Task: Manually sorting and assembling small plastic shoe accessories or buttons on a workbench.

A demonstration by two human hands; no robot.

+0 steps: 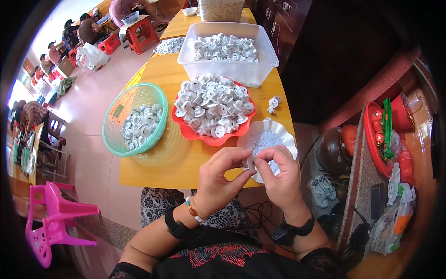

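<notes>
Over the near edge of the table, my left hand (218, 173) pinches a small round white plastic part (250, 162) between thumb and forefinger. The thumb and fingers of my right hand (281, 179) are pressed together against that part's right side; whatever they pinch is hidden. Beneath my hands lies a white dish with a wavy rim (289, 139), holding many tiny pale bluish pieces (264, 140). Just beyond, a red scalloped bowl (186, 132) is heaped with similar white parts (213, 104). A green mesh basket (163, 95) to the left holds more of them, tilted toward its right side.
Behind the bowl, a translucent bin (251, 74) holds more white parts. Loose parts (274, 102) lie near the table's right edge. A pink stool (58, 216) stands at left, a stone-edged shelf (355, 186) at right. Other people (87, 30) sit working at far left.
</notes>
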